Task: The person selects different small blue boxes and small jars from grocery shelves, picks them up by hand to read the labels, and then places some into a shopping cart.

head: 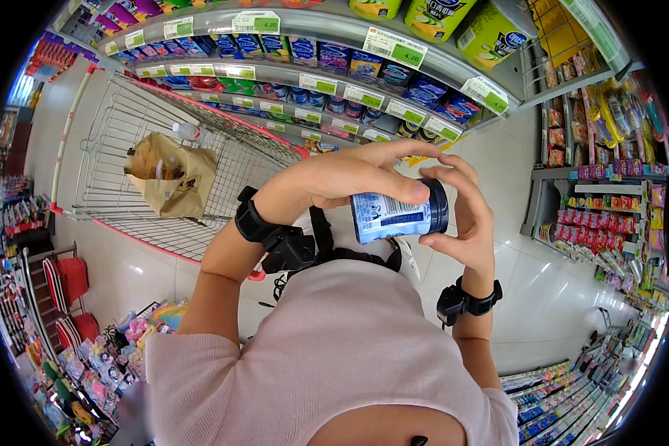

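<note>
A blue jar (393,214) with printed writing and a dark blue lid (439,206) lies on its side in front of my chest. My left hand (362,173) holds it from above, the thumb pressed across its label and the fingers behind it, partly hidden. The lid points towards my right hand (468,217), whose fingers and thumb curve around it on both sides. A gap shows between that palm and the lid. Whether the right fingertips touch the jar I cannot tell.
A wire shopping cart (240,167) stands at left, holding a tan bag (195,189) and a plastic bottle (189,131). Ahead are shelves (312,78) with gum packs, jars and chip canisters (493,39). A snack rack (591,178) stands at right; toys (139,329) are behind left.
</note>
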### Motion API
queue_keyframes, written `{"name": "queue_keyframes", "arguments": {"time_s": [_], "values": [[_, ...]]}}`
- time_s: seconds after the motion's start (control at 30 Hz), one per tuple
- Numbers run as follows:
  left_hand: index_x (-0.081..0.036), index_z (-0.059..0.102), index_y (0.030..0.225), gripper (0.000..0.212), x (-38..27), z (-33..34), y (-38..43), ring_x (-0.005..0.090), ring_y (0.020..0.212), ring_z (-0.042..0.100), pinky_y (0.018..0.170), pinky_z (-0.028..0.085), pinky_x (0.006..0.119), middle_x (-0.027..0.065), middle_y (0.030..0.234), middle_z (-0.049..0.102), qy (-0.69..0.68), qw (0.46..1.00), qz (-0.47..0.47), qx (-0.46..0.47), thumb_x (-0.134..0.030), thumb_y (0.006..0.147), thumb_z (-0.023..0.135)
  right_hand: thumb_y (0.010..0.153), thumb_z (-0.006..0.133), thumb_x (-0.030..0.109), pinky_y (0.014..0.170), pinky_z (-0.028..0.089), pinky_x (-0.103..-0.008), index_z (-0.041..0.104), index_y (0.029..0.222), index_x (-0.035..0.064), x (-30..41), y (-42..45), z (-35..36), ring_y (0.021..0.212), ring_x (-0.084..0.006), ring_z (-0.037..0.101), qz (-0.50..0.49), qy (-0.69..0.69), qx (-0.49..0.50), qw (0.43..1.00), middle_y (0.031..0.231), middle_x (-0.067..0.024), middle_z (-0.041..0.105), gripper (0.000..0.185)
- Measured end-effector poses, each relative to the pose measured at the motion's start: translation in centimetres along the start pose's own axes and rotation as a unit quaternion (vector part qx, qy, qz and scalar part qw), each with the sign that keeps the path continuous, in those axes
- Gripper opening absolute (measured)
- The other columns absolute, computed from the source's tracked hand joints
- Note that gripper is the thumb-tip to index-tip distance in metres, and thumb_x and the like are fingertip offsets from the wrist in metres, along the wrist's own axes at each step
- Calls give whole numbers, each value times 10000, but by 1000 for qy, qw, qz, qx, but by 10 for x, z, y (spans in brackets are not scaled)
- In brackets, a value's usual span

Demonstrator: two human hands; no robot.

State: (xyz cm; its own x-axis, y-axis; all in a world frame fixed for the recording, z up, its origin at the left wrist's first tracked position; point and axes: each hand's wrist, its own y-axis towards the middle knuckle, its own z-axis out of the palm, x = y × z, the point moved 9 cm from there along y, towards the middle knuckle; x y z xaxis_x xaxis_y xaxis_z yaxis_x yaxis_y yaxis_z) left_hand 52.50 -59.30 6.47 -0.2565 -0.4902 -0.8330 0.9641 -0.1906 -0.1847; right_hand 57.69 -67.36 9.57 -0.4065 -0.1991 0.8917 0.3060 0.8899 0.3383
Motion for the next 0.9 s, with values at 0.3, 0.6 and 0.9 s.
{"name": "queue_keyframes", "arguments": {"time_s": [0.3,0.6,0.9], "values": [[-18,307,1289,718,-3,-2,-6,98,691,558,544,442,206,101,833,577,16,999,-36,-20,-265,724,675,729,586,200,830,320,-414,228,1163,240,133,15,-2,1010,-254,374,-76,342,28,936,1055,-55,471,564],[-30,326,1282,683,3,5,-6,99,714,556,605,442,199,85,818,581,10,999,-40,-23,-239,731,670,698,552,162,862,311,-425,247,1156,196,138,20,-22,1044,-310,383,-149,371,29,916,1070,-157,461,552],[-30,366,1251,619,8,-9,-13,83,646,577,531,449,181,71,801,598,-24,999,0,-47,-254,750,652,667,518,124,894,302,-435,265,1149,151,131,17,-11,1079,-366,392,-159,403,53,900,1086,-259,450,545]]}}
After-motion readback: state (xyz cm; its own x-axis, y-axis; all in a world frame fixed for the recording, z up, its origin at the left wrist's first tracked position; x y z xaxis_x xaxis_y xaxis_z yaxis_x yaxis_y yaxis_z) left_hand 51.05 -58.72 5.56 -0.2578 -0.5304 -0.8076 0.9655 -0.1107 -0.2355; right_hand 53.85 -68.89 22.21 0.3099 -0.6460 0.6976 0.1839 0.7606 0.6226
